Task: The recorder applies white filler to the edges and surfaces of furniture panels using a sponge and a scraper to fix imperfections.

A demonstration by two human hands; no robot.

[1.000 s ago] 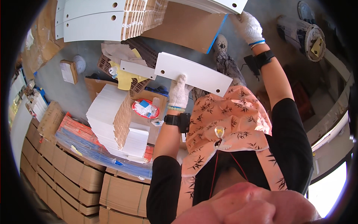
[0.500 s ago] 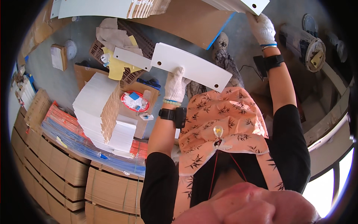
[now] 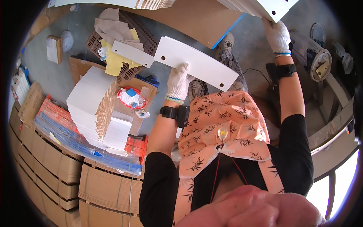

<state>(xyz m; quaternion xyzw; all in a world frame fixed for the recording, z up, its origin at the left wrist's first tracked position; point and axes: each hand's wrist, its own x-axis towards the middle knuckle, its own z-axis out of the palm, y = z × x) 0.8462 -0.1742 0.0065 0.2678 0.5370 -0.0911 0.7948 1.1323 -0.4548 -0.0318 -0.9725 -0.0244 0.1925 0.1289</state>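
White knit gloves cover both hands; the left hand (image 3: 177, 81), just left of the frame's centre, is closed on the near long edge of a flat white panel (image 3: 196, 62), a board with small round holes near its ends, held level and clear of everything below it; the right hand (image 3: 278, 36), in the upper right, has its fingers curled against the underside of a white stack of panels (image 3: 264, 7) that runs off the top edge (whether it grips one board or merely steadies the pile cannot be told from here). Judging by this, the step in hand is carrying a single panel between piles, one hand bearing it while the other stays on the source stack.

A second, narrower white board (image 3: 132, 53) lies just left of the held one, its end over a dark plastic crate (image 3: 141, 36) draped with yellow and grey cloth (image 3: 113, 26); lower left of that stands a tall stack of white sheets (image 3: 92, 106) with a shorter one beside it, resting on orange and blue wrapped packs atop brown cartons (image 3: 60, 170); a red-rimmed dish of small items (image 3: 130, 97) sits on an open cardboard box next to them.

The next move probably calls for keeping the panel flat, since a one-handed edge grip lets the far side sag, and for squaring its corners before it is let go.
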